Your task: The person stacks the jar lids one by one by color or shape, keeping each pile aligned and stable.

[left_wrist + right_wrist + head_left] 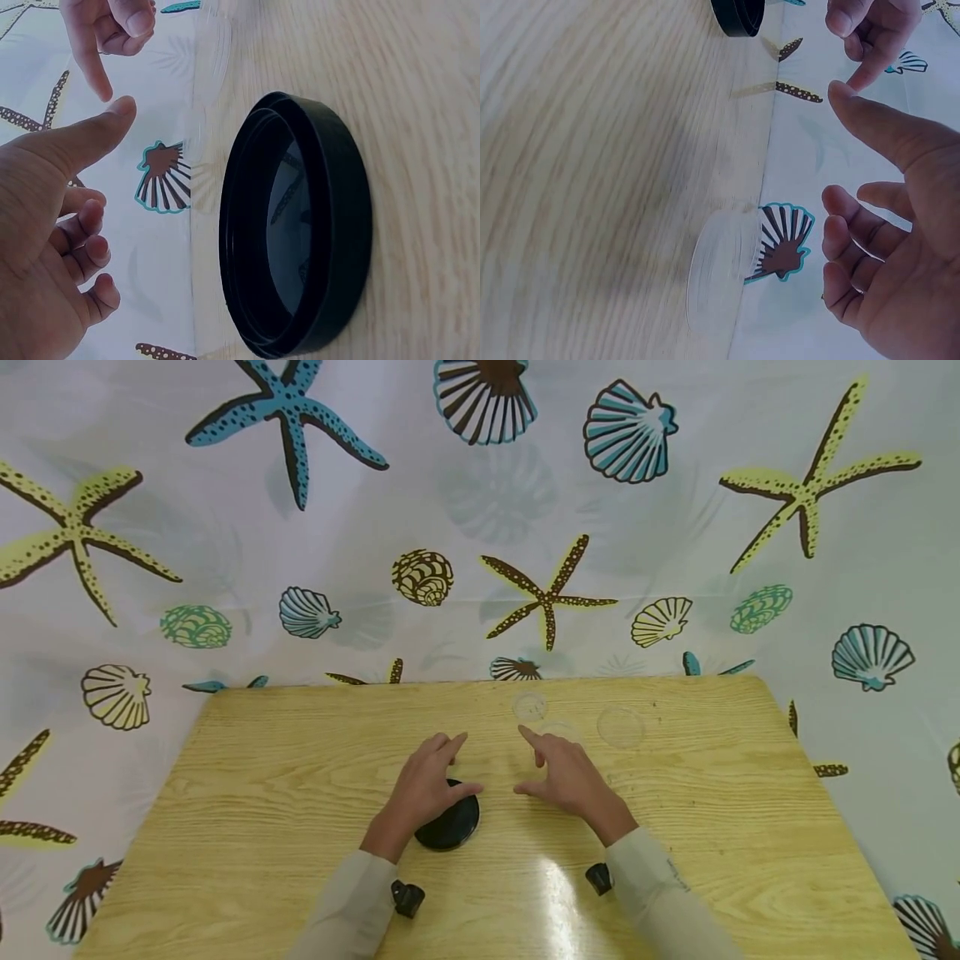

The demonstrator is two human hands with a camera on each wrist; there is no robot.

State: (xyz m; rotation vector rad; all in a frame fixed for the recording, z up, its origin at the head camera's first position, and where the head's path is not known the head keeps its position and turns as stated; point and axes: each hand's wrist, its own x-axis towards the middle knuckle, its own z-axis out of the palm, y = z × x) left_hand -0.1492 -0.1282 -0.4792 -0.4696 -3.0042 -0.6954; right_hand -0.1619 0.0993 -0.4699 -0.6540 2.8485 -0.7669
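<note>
My left hand (426,781) hovers over a round black dish-like piece (453,828), partly covering it in the head view. The left wrist view shows this piece's raised rim (346,225) and shiny inside. Level with it, my right hand (572,779) hangs above the wood, nearest to the clear round discs. Both hands hold nothing; thumb and index finger stretch out, with the other fingers loosely bent. A gap separates the two hands. Behind the right hand lie a small clear disc (529,706), a larger clear disc (621,727) and another, partly hidden clear disc (561,728).
The wooden table (285,777) ends at the back against a white cloth (360,527) printed with shells and starfish. A small black device sits at each sleeve, by the left wrist (408,899) and by the right wrist (599,878).
</note>
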